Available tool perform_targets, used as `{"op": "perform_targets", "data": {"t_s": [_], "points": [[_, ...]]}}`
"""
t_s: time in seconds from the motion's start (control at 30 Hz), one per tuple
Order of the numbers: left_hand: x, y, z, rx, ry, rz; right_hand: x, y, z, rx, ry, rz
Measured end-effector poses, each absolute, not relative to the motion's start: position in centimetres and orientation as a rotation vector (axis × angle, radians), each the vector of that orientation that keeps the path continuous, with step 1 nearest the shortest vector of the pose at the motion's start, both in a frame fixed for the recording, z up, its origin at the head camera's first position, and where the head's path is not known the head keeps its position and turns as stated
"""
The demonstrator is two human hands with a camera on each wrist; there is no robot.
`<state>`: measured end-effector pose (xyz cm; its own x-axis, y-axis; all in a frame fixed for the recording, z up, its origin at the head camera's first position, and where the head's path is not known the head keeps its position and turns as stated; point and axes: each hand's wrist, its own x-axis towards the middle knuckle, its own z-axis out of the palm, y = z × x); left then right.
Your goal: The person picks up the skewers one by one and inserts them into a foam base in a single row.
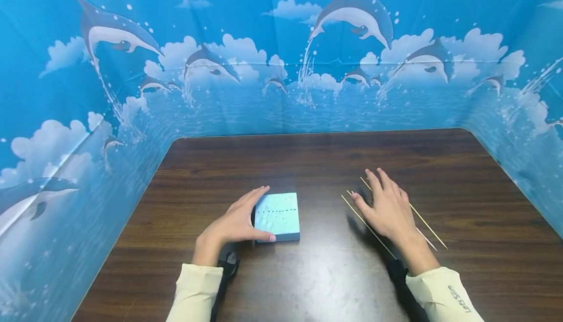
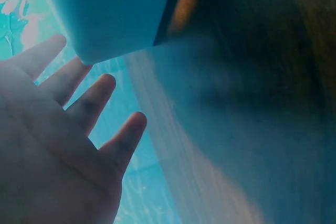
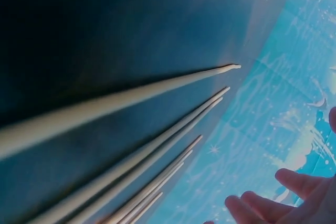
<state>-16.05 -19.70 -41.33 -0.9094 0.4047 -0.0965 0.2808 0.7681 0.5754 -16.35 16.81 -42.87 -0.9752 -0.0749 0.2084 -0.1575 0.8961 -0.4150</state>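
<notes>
A light blue foam block [image 1: 278,222] with a row of small dark holes across its top lies left of the table's middle. Spread around its left side is my left hand [image 1: 235,222], thumb along the front edge and fingers towards the back corner. In the left wrist view those fingers [image 2: 94,100] are straight and apart beside the block [image 2: 113,14]. Several thin wooden sticks [image 1: 368,226] lie side by side on the right, pointing away from me. My right hand [image 1: 389,209] hovers over them with relaxed, spread fingers and holds nothing. The right wrist view shows the sticks [image 3: 126,95] close up.
The dark wood-grain table [image 1: 325,161] carries the block and sticks. A blue curtain printed with dolphins [image 1: 281,112] surrounds its back and sides. Black straps [image 1: 229,264] sit at both wrists, below pale yellow sleeves [image 1: 195,290].
</notes>
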Motion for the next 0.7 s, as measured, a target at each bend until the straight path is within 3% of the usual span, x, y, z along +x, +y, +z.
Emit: {"op": "perform_targets", "data": {"t_s": [0.7], "points": [[-16.0, -20.4, -41.9, 0.516, 2.579, 1.029, -15.6, 18.4, -42.8, 0.094, -2.825, 1.026]]}}
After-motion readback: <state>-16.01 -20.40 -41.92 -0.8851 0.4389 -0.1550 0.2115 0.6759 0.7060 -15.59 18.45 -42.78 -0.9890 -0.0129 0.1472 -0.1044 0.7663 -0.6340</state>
